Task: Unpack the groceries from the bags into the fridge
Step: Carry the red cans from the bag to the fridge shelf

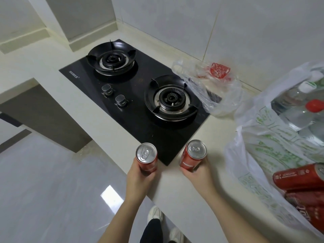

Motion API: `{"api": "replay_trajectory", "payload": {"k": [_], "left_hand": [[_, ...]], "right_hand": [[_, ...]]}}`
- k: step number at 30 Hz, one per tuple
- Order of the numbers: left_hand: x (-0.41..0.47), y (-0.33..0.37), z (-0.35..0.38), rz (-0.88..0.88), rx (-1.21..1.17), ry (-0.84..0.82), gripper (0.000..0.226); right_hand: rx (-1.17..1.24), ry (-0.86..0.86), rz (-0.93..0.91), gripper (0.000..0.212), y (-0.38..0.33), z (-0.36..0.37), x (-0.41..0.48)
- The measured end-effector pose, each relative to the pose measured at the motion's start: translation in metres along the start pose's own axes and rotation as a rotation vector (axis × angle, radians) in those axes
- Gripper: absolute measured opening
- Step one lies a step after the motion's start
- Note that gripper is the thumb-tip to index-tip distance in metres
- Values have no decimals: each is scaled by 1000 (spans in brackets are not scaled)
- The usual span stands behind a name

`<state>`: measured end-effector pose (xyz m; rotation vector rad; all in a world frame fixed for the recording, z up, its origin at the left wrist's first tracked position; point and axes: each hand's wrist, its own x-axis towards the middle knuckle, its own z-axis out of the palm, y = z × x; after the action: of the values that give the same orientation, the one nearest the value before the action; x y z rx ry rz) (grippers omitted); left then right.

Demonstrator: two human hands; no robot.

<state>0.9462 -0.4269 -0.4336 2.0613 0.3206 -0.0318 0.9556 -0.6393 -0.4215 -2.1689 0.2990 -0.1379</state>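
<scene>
The left hand (141,174) is wrapped round one red cola can (147,158), the right hand (196,174) round another (192,156), both over the counter edge (168,186). More cans (298,176) remain in the bag (259,155). Keeping both upright suits the carry; the fridge is seemingly out of view.

Home kitchen: two-burner gas hob (135,100) in a tiled-wall countertop (52,55).

A black hob (133,109) with 2 burners sits in the countertop (52,55).

Countertop (189,195): hob (140,123), two bags (263,141)
</scene>
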Motion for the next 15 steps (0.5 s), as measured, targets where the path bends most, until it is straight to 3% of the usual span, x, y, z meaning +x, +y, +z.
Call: {"api": "replay_trajectory", "payload": {"k": [4,8,15], "left_hand": [[-10,19,-8,103,-118,2,54],[-17,68,-26,174,-289,-1,67],[-31,170,-60,320,-565,9,70]], "right_hand": [[278,-13,62,42,-17,-5,-9],[406,18,3,58,-54,-30,-11],[627,41,-132,56,-145,-95,1]]}}
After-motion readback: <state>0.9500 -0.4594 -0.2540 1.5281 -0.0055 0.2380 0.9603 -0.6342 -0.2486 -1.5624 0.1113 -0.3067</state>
